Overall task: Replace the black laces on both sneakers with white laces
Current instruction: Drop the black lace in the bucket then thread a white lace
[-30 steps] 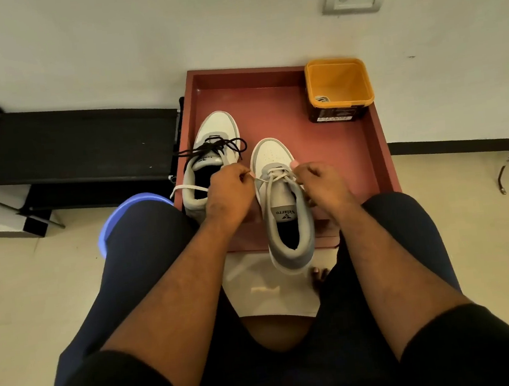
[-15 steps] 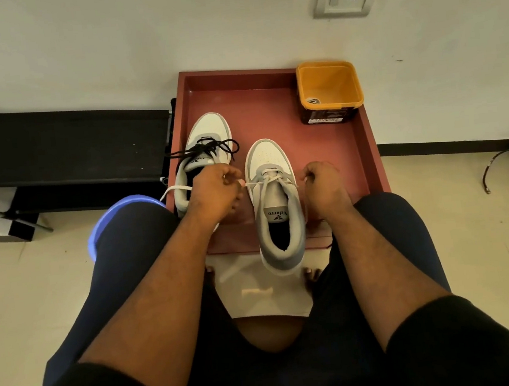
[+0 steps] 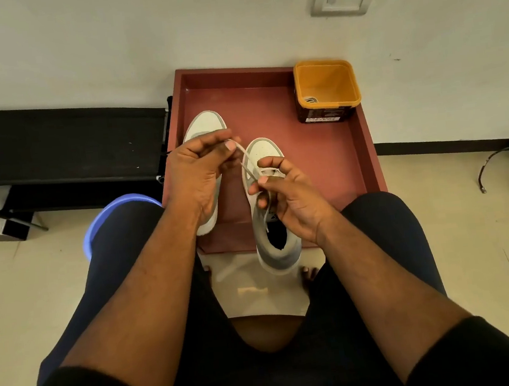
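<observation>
With both the left hand (image 3: 196,173) and right hand (image 3: 290,189) pinching the white lace (image 3: 244,156) over the right sneaker (image 3: 268,204), uneven pulling could likely slip it from an eyelet.

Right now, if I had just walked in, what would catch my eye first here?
First, the two hands over the red tray: the left hand and right hand each pinch a stretch of white lace above the right-hand sneaker. A second sneaker lies to its left, half hidden. An orange tub sits in the tray's far right corner.
</observation>
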`<state>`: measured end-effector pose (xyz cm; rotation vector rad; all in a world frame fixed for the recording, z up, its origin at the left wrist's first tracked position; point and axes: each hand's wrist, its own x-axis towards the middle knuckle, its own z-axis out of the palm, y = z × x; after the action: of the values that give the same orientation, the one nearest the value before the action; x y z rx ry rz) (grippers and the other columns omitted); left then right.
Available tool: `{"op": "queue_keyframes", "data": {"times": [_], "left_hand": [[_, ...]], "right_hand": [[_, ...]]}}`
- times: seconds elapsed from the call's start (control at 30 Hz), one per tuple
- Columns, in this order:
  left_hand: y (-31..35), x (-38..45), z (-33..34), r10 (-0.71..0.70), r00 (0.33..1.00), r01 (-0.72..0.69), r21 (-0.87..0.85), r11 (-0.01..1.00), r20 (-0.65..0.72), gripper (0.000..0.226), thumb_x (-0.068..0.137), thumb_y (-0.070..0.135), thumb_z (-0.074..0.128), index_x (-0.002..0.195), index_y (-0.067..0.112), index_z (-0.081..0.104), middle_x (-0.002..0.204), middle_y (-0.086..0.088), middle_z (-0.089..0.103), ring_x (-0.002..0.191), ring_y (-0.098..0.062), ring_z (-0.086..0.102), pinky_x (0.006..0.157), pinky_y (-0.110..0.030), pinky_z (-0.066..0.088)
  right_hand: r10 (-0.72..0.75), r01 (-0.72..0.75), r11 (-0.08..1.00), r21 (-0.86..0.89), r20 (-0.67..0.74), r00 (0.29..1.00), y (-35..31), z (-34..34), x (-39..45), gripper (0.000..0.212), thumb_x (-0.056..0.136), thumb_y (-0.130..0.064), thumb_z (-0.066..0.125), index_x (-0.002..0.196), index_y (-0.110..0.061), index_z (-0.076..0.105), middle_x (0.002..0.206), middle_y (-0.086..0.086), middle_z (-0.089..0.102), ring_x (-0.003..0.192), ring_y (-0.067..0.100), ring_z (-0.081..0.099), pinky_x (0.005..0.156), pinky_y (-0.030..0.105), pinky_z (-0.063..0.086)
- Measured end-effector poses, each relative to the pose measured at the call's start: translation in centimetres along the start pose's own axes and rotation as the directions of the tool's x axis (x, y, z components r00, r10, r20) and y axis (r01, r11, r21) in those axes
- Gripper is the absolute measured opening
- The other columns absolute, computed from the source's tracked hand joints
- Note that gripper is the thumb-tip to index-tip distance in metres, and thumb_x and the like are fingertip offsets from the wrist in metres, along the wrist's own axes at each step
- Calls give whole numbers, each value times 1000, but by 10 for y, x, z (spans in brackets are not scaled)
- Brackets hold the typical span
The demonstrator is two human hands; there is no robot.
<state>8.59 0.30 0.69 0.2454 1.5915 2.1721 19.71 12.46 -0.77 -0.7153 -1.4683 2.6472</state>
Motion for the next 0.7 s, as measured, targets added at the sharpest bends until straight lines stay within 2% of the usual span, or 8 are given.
{"op": "queue_keyframes", "data": {"times": [0.17,0.23,0.3,0.4,0.47,0.57,0.63,0.7], "left_hand": [[-10,3,-10,101,961,32,465,885,-258,13,88,6,66,100,8,72,75,-1,69,54,-6,60,53,-23,55],[-15,2,-12,196,938,52,675,736,-285,16,88,16,67,102,12,72,83,1,67,65,-8,62,67,-29,58],[-19,0,-5,256,950,-12,796,605,-180,24,87,25,68,111,22,69,109,-1,59,87,-11,61,81,-29,54],[-26,-5,15,-14,994,-47,552,832,106,40,90,18,66,126,34,58,120,-3,56,76,-21,68,61,-35,58],[-35,-10,21,-145,963,14,497,867,225,33,91,11,65,123,19,63,90,4,69,55,-12,62,46,-27,52],[-38,-7,17,-86,985,-17,589,808,147,9,89,9,67,96,9,72,56,10,64,40,-4,51,42,-19,43],[-34,-3,12,-63,996,17,592,806,56,12,89,11,66,99,5,72,65,2,67,37,-7,51,39,-19,40],[-30,-2,10,-109,990,40,557,829,91,23,89,8,66,112,8,68,85,-8,69,40,-10,55,37,-22,43]], "right_hand": [[-186,93,935,-342,-249,950,-11,-20,1,10,87,-2,65,89,-10,70,71,-2,69,56,4,56,54,18,48],[-288,101,841,-531,-283,915,-12,-31,3,9,86,-9,70,88,-17,73,78,-3,71,62,0,58,58,18,47],[-325,113,820,-561,-294,899,-13,-34,4,9,84,-11,72,88,-18,74,84,0,72,66,0,59,62,18,47],[-327,165,847,-506,-250,911,-11,-27,3,10,83,-7,72,92,-10,74,83,1,72,67,-1,62,60,15,47],[-328,181,861,-475,-248,912,-11,-24,4,11,82,-5,72,93,-7,73,79,1,70,63,-2,61,57,13,47],[-316,156,876,-457,-299,900,-13,-28,6,9,80,-7,75,87,-12,72,75,1,69,59,2,58,53,17,46],[-317,139,865,-483,-308,897,-13,-33,8,10,81,-7,75,85,-15,73,73,0,69,58,5,56,53,19,45],[-318,146,862,-486,-294,901,-12,-34,8,11,82,-6,73,86,-16,73,73,0,69,58,5,56,53,19,45]]}}
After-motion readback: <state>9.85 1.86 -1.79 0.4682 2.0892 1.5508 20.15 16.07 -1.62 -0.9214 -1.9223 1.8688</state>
